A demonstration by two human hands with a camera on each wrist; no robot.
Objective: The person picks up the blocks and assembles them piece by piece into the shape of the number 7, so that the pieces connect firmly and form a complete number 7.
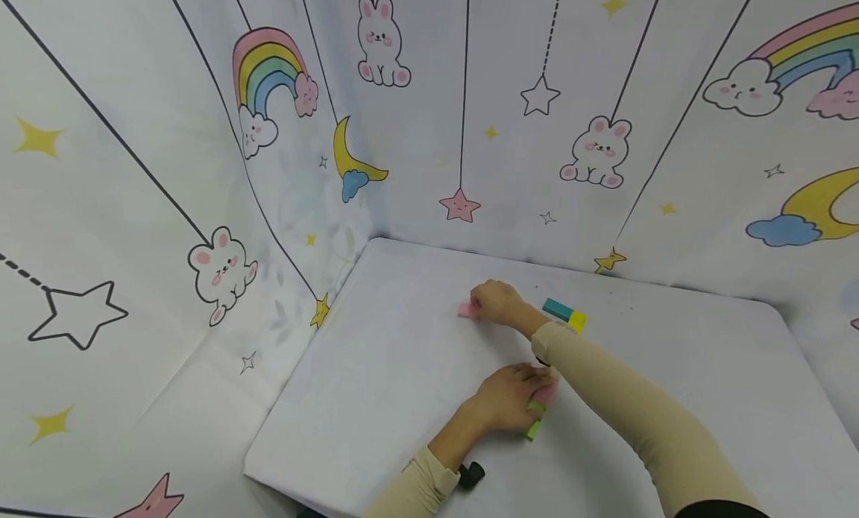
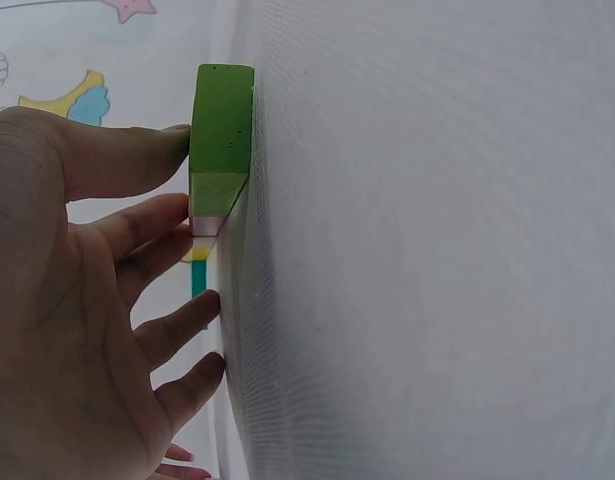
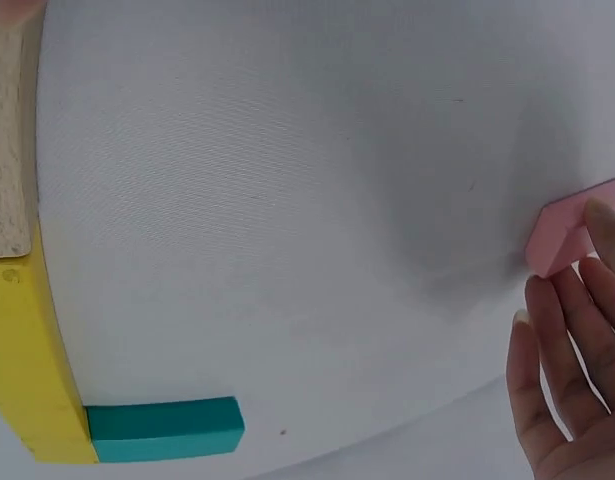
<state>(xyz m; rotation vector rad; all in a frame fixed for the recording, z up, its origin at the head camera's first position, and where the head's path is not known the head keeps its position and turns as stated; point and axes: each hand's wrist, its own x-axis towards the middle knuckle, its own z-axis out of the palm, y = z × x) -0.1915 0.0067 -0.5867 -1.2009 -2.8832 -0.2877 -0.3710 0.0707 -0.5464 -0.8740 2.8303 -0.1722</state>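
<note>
My right hand [image 1: 498,302] pinches a small pink block [image 3: 562,235] between thumb and fingers, close over the white table. Nearer to me, my left hand [image 1: 506,400] rests over a row of blocks, its thumb and fingertips touching them from above. At the row's near end is a green block [image 2: 222,120], with a pink block [image 1: 546,393] beyond it, both partly covered by the left hand. A cream block [image 3: 7,150] follows, then a yellow block [image 3: 27,360]. A teal block [image 3: 167,430] touches the yellow one's far end, set at an angle to it.
The white-covered table [image 1: 376,399] has rounded corners. Behind it and to the left hangs a white cloth [image 1: 429,130] printed with rabbits, stars, moons and rainbows. The right forearm's beige sleeve [image 1: 624,399] crosses over part of the block row. A black device [image 1: 472,475] sits at the left wrist.
</note>
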